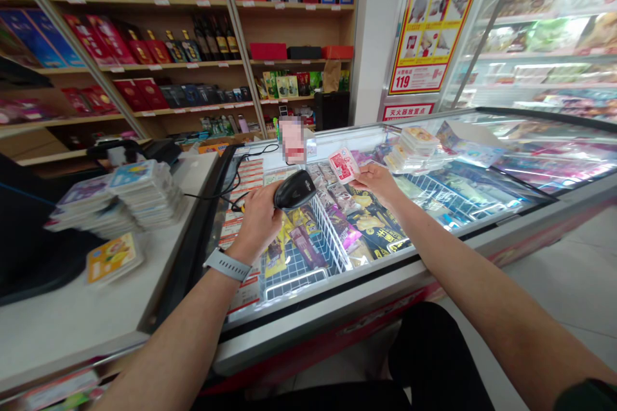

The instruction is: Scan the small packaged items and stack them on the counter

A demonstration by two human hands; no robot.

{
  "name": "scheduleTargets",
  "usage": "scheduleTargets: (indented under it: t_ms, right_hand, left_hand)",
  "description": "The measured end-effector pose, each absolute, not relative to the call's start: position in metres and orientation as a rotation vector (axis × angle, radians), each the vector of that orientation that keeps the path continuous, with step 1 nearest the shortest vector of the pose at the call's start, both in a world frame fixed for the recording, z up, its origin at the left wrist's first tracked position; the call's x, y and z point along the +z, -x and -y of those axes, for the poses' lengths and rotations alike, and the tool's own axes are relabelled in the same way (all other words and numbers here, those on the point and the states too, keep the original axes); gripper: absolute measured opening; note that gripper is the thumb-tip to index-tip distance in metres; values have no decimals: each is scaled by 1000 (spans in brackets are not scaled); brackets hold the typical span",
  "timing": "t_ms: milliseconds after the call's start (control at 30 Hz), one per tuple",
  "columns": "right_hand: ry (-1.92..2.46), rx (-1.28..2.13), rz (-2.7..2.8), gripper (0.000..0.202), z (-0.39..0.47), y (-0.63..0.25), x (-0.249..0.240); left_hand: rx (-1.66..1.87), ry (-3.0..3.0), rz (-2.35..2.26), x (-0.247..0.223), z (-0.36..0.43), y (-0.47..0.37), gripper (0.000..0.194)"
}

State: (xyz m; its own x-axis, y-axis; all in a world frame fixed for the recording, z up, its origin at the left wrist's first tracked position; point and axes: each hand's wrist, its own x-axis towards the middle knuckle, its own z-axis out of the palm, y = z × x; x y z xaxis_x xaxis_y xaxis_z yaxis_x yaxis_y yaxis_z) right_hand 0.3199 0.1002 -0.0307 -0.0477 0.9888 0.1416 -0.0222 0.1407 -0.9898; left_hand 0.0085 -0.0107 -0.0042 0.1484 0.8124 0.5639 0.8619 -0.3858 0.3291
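Note:
My left hand [260,218], with a grey watch band at the wrist, is wrapped round a black barcode scanner [299,189]. The scanner's head points right, and a black cable [216,196] runs off to the left. In my right hand [373,181] is a small flat white package with a red printed label [344,166], pinched at its right corner and tilted. Scanner and package are apart, both above the glass top of a chest freezer. Near my right hand, a stack of similar flat packs [413,149] sits on the glass.
Piles of flat packs [144,189] stand on the white counter [62,321] at left, with a yellow pack [113,257] lying in front. Wire baskets [332,231] hold frozen goods under the glass. A printed sheet [470,144] rests at right. Shelves [202,64] of boxes and bottles rise behind.

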Motion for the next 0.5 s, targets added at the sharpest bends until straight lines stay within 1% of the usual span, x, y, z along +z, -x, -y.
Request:
scheduleTargets:
  t_ms: [233,500]
  right_hand:
    - [1059,1149,1316,21,-100,-321,-31]
    - [1069,1148,1327,18,-100,-321,-31]
  left_hand:
    - [-1056,2326,1685,-4,11,-9,57]
    - [-1060,2302,1705,-4,11,-10,58]
